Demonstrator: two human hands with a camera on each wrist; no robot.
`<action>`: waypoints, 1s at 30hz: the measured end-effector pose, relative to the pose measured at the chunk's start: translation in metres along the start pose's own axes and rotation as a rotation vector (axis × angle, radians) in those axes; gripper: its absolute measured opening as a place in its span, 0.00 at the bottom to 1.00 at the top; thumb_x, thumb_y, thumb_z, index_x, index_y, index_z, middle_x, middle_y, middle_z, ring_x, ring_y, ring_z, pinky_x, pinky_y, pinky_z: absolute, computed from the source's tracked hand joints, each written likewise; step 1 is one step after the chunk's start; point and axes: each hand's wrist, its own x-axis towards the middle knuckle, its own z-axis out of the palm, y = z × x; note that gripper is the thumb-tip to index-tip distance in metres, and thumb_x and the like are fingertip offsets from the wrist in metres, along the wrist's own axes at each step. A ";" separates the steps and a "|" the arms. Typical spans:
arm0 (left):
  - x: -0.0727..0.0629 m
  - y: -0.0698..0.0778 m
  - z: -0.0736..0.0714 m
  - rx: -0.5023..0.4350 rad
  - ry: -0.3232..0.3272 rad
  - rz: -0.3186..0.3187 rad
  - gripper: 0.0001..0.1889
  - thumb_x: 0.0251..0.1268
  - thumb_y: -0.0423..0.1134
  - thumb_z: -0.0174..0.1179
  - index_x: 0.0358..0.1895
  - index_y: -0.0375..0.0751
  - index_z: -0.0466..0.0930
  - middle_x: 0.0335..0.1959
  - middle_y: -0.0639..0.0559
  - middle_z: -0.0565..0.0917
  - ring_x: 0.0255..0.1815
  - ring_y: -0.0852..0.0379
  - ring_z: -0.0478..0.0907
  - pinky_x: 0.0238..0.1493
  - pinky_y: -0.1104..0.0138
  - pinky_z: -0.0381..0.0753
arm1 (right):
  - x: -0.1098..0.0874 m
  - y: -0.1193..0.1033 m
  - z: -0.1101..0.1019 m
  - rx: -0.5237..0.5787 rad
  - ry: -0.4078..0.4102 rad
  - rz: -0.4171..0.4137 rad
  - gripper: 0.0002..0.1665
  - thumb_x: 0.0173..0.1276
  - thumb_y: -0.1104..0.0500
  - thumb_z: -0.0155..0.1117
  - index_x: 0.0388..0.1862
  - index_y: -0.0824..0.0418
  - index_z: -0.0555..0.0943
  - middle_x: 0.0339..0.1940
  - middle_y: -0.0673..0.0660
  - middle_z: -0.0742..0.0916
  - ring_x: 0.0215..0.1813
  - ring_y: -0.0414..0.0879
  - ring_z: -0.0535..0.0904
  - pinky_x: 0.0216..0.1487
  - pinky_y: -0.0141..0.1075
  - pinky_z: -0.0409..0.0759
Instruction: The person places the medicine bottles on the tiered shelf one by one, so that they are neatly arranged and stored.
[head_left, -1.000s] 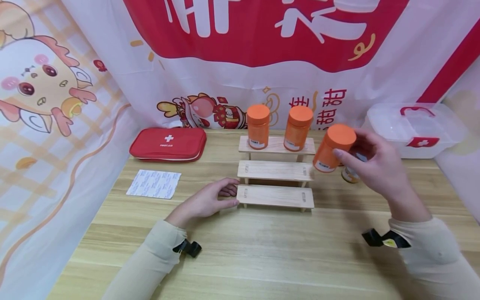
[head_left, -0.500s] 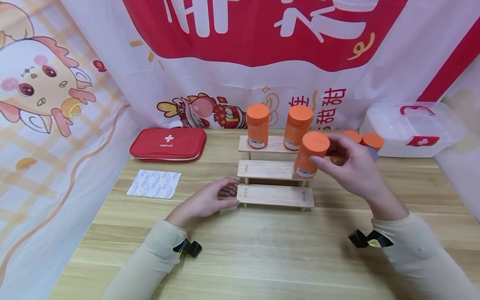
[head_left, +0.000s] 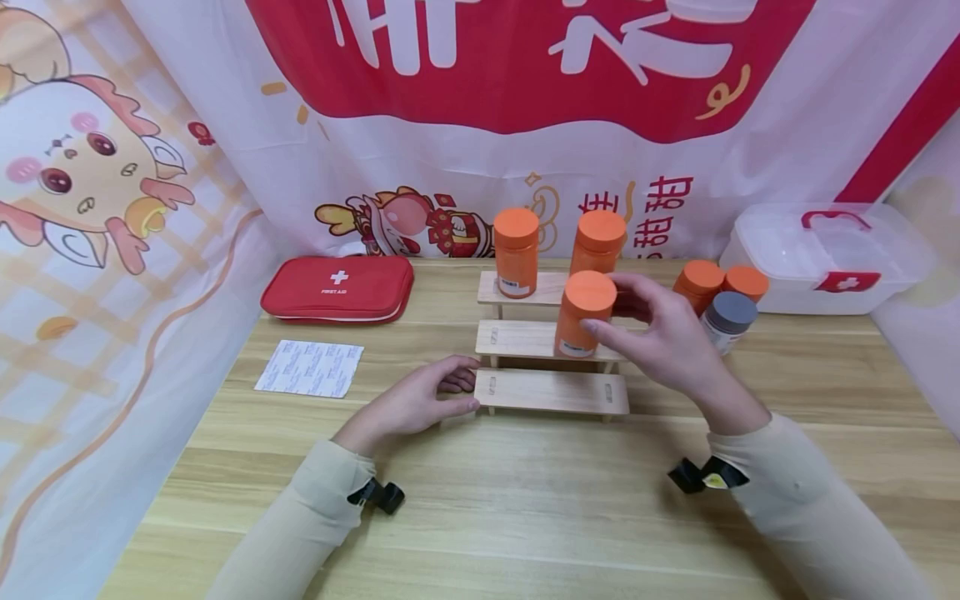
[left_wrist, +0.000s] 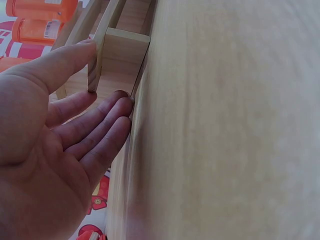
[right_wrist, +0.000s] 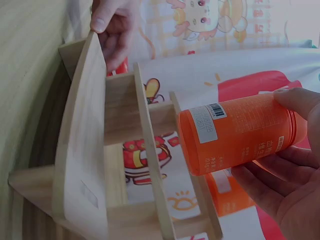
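Observation:
My right hand (head_left: 671, 337) holds an orange pill bottle (head_left: 579, 329) by its sides, thumb opposite fingers. The bottle is upright over the middle step of a three-step wooden rack (head_left: 551, 392); in the right wrist view, a small gap shows between the bottle's base (right_wrist: 192, 145) and that step (right_wrist: 150, 150). At the rack's left end, my left hand (head_left: 416, 400) grips the lowest step, thumb at the front corner and index finger at the back one. Two more orange bottles stand on the top step, the left one (head_left: 516, 254) in full view and the right one (head_left: 600, 237) partly hidden.
Two orange-capped bottles (head_left: 700, 279) and a grey-capped bottle (head_left: 730, 315) stand right of the rack. Behind them sits a clear-lidded first-aid box (head_left: 825, 258). At left lie a red first-aid pouch (head_left: 337, 287) and a white printed packet (head_left: 309, 368). A printed cloth hangs behind.
My right hand has carried the orange bottle leftward, from beside the rack to over the middle step. The bottles at right have come into view. My left hand has stayed in place.

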 end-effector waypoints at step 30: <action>0.000 -0.002 -0.001 0.008 -0.003 -0.007 0.32 0.76 0.46 0.69 0.77 0.43 0.71 0.63 0.48 0.85 0.66 0.50 0.83 0.73 0.51 0.82 | 0.038 -0.004 0.061 0.070 -0.026 -0.003 0.33 0.70 0.56 0.80 0.69 0.65 0.79 0.62 0.60 0.84 0.63 0.56 0.87 0.67 0.49 0.88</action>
